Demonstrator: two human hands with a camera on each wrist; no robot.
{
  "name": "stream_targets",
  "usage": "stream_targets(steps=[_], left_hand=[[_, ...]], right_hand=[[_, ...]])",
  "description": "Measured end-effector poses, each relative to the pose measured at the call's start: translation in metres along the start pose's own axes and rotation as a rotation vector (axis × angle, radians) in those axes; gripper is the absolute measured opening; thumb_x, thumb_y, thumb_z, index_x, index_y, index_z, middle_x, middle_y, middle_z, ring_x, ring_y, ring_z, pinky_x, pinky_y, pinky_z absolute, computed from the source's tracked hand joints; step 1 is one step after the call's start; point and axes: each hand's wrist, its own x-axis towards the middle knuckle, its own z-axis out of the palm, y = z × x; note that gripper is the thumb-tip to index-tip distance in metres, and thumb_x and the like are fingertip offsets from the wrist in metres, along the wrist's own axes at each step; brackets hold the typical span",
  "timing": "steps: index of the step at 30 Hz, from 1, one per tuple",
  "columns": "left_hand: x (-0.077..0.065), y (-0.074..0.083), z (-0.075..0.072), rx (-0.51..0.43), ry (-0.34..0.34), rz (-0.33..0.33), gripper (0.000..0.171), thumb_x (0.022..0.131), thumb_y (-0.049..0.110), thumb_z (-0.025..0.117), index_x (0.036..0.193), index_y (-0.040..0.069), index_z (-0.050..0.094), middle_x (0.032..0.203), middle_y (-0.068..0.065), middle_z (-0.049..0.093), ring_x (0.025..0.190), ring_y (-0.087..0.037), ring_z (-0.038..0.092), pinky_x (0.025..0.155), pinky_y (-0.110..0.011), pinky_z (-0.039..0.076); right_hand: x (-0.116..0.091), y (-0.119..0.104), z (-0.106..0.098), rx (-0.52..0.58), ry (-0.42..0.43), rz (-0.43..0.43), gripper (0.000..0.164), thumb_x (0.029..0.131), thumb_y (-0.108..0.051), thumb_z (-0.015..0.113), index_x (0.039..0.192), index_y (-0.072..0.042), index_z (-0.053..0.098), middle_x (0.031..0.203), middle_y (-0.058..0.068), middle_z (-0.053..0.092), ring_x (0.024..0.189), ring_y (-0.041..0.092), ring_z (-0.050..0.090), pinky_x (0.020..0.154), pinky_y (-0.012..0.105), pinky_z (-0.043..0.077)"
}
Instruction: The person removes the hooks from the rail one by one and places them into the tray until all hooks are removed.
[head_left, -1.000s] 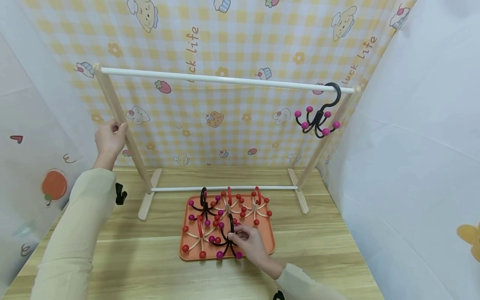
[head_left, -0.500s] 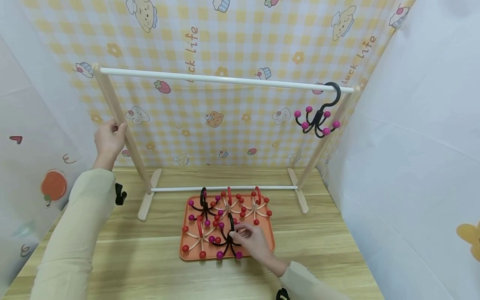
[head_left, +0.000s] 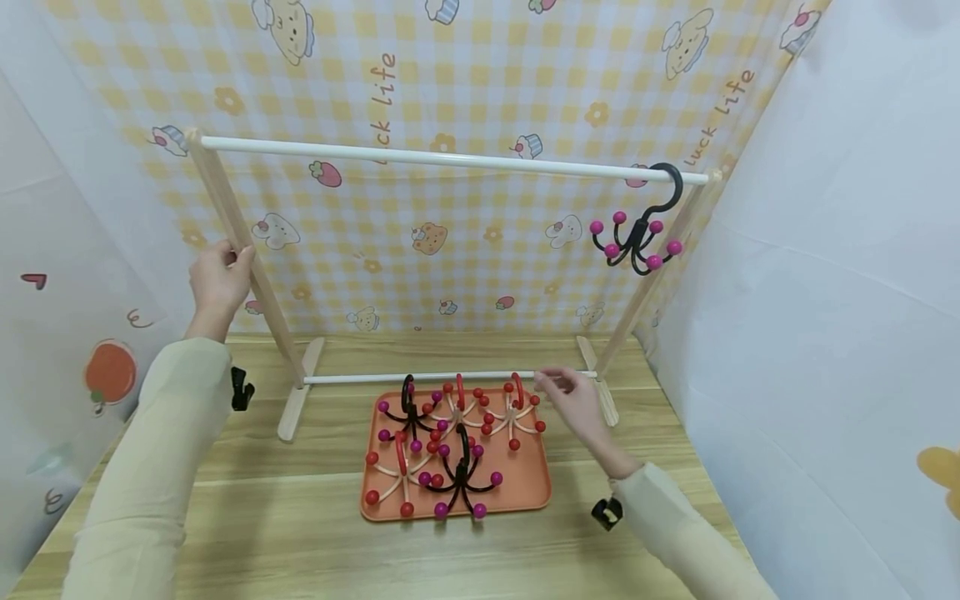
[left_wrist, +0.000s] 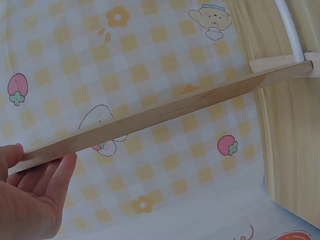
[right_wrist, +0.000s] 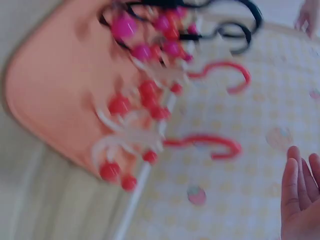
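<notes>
My left hand (head_left: 219,282) grips the left wooden post (head_left: 268,304) of a rack, thumb on one side and fingers on the other, as the left wrist view confirms. Over the back right of an orange tray (head_left: 528,479), my right hand (head_left: 581,408) is raised with nothing in it, fingers loosely extended. Nearest to it is a cream octopus-style hanger with a red hook (head_left: 517,392). A black hanger with magenta balls (head_left: 461,473) stands at the tray's front. Another black hanger (head_left: 412,414) and more cream ones with red balls (head_left: 407,508) share the tray.
A black hanger (head_left: 637,236) hangs near the right end of the white top rail (head_left: 450,158). The white lower rail (head_left: 360,378) runs behind the tray. A checkered cloth (head_left: 337,250) backs the wooden table (head_left: 300,533); white cloth (head_left: 825,250) covers the sides.
My right hand has let go of the front black hanger, which stays on the tray, and moved up and right. My left hand has stayed on the post.
</notes>
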Motion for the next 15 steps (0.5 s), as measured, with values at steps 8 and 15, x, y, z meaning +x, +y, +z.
stream_targets(steps=[8,15], left_hand=[[0.0,0.0,0.0,0.005,0.007,0.014,0.041,0.093,0.031,0.035,0.097,-0.006,0.051,0.107,-0.027,0.054,0.099,-0.037,0.049,0.081,-0.044,0.035],[0.0,0.0,0.0,0.004,0.007,0.019,0.04,0.093,0.03,0.036,0.096,-0.006,0.05,0.108,-0.028,0.054,0.1,-0.038,0.049,0.082,-0.044,0.035]], right_hand=[[0.024,-0.023,-0.035,-0.033,-0.005,-0.044,0.021,0.086,-0.004,0.054,0.097,0.013,0.058,0.084,0.028,0.06,0.064,0.001,0.056,0.058,0.019,0.047],[0.037,-0.044,-0.055,-0.096,0.054,-0.093,0.022,0.087,-0.006,0.055,0.099,0.012,0.058,0.084,0.027,0.061,0.061,0.001,0.056,0.057,0.017,0.046]])
